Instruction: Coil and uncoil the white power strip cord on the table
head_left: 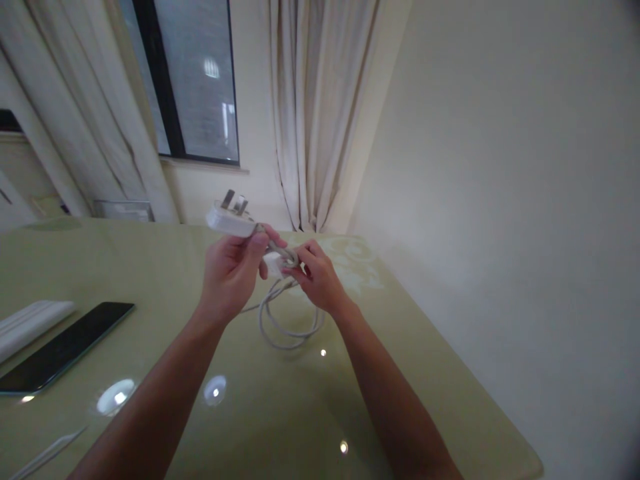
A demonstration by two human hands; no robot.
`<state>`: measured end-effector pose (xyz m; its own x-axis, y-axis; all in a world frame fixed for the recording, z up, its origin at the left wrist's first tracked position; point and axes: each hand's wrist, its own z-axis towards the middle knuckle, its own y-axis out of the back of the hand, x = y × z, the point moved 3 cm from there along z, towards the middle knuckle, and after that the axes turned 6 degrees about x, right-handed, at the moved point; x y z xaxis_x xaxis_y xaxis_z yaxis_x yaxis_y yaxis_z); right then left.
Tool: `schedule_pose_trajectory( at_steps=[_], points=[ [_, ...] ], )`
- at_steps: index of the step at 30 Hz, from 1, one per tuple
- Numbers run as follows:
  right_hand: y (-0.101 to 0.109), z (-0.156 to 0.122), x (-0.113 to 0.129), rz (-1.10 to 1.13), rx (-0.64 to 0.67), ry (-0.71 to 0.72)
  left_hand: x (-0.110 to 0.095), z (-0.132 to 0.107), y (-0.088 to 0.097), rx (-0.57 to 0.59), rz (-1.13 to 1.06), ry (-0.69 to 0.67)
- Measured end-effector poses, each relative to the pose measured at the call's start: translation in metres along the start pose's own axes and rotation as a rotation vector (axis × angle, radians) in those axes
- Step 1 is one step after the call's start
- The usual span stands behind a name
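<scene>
A white power plug [231, 219] with metal prongs pointing up is held above the table by my left hand [231, 273], whose thumb and fingers pinch it where the cord leaves its body. My right hand [316, 275] is closed on a bent part of the pale power cord [290, 256], just right of the left hand. Between the hands shows a white piece [274, 264], partly hidden by fingers; its kind I cannot make out. Below them, the cord hangs in loose loops [291, 341] at the table surface.
The glossy green table [280, 420] ends at a wall on the right. At the left lie a black phone-like slab [65, 347] and a long white object [33, 323]. A thin white item [47, 453] is near the lower left. Curtains [320, 113] and a window [197, 80] stand behind.
</scene>
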<state>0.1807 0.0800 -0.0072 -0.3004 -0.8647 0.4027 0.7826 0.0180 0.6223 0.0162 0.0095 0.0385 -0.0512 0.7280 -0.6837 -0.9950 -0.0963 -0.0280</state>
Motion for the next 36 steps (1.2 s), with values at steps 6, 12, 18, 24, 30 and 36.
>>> schedule_pose_trajectory(
  at_steps=[6,12,18,24,30,36],
  points=[
    [-0.002,-0.003,0.007,0.172,0.155,-0.139,0.003,-0.001,0.003,0.010,-0.129,0.017],
    [-0.009,-0.003,0.012,0.619,0.171,-0.300,-0.002,0.003,0.007,-0.024,-0.224,0.043],
    [-0.005,-0.007,0.012,1.066,0.252,-0.439,0.000,0.005,0.015,0.011,-0.182,0.039],
    [-0.007,-0.007,0.007,1.152,0.082,-0.531,-0.002,0.006,0.018,-0.009,0.142,-0.095],
    [-0.010,-0.005,0.004,1.106,-0.244,-0.768,-0.005,0.001,0.004,-0.064,0.366,-0.167],
    [-0.010,-0.006,-0.007,1.082,-0.347,-0.846,-0.007,-0.012,-0.014,-0.116,0.357,-0.189]
  ],
)
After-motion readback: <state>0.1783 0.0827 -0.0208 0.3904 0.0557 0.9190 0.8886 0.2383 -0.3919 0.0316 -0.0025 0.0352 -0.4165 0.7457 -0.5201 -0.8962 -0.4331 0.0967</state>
